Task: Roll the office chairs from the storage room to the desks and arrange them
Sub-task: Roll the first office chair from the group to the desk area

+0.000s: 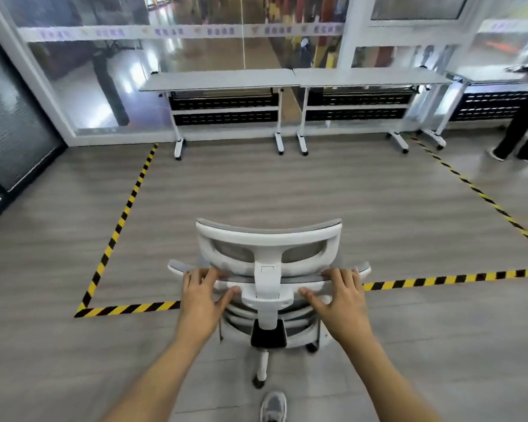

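A white office chair (268, 239) with grey mesh back and headrest stands right in front of me, its back toward me, on the near line of the taped floor zone. My left hand (202, 295) grips the top edge of the backrest left of the centre post. My right hand (342, 296) grips the same edge on the right. Two white desks, one on the left (217, 80) and one on the right (369, 76), stand side by side against the glass wall ahead, with nothing on top.
Yellow-black tape (119, 226) marks a rectangle on the wooden floor in front of the desks. A third desk (482, 75) stands at the far right, where a person in dark trousers (521, 123) is standing. A dark glass door (9, 129) lies at the left. My shoe (273, 406) shows below.
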### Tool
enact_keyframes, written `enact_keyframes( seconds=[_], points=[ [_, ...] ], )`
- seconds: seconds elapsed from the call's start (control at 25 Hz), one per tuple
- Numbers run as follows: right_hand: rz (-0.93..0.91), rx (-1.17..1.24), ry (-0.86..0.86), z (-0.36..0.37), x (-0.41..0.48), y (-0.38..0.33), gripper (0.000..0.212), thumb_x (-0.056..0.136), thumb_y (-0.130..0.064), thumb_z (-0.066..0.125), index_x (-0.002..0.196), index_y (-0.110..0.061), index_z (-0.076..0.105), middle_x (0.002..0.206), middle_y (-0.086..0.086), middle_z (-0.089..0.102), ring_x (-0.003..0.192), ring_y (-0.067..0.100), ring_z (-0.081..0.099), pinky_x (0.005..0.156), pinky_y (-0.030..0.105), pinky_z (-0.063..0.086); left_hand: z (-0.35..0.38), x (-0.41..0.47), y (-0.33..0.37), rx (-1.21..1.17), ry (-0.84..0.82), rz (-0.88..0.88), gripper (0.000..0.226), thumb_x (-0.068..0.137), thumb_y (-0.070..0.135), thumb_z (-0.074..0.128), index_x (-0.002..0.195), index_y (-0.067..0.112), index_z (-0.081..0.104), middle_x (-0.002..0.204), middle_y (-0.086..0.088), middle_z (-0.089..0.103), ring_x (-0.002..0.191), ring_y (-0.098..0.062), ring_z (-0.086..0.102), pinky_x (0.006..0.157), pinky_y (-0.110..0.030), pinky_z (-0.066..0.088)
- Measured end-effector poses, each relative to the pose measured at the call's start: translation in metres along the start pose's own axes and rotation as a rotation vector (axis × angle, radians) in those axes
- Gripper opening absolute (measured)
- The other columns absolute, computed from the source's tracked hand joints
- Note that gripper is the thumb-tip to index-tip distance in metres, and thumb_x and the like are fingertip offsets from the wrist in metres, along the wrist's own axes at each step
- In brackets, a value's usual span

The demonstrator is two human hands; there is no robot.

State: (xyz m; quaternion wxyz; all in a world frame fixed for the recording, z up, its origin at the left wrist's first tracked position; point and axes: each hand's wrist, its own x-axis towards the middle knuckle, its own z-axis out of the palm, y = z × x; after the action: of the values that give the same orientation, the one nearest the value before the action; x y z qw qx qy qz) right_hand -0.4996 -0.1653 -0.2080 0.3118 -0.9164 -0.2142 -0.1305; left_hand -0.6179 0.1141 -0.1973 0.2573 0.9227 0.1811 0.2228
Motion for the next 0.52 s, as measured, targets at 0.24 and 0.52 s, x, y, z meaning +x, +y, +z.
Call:
enact_keyframes(
  seconds=[0.24,0.52],
  points=[
    [0.161,-0.166,0.063,-0.033,0.135,0.113,0.069,0.080,-0.080,0.048,0.108,-0.018,0.063,0.106,-0.001,0.063,0.113,0.017,0.041,0.107,0.049,0.041,0.132,0.168,0.087,-0.073,-0.087,0.149,0.035,0.081,0.049,0.073,0.104,0.025,0.063,0.103,-0.002,0.052,0.107,-0.024,0.043,0.093,-0.042,0.045],
    [0.372,-0.093,0.051,-0.078,0.281,0.265,0.074,0.075,-0.079,0.053,0.117,-0.019,0.058,0.116,-0.003,0.054,0.120,0.014,0.033,0.110,0.047,0.038,0.284,0.336,0.212,-0.150,-0.220,0.243,0.045,0.080,0.063,0.061,0.105,0.027,0.062,0.103,0.002,0.048,0.109,-0.022,0.041,0.091,-0.040,0.047]
  ],
)
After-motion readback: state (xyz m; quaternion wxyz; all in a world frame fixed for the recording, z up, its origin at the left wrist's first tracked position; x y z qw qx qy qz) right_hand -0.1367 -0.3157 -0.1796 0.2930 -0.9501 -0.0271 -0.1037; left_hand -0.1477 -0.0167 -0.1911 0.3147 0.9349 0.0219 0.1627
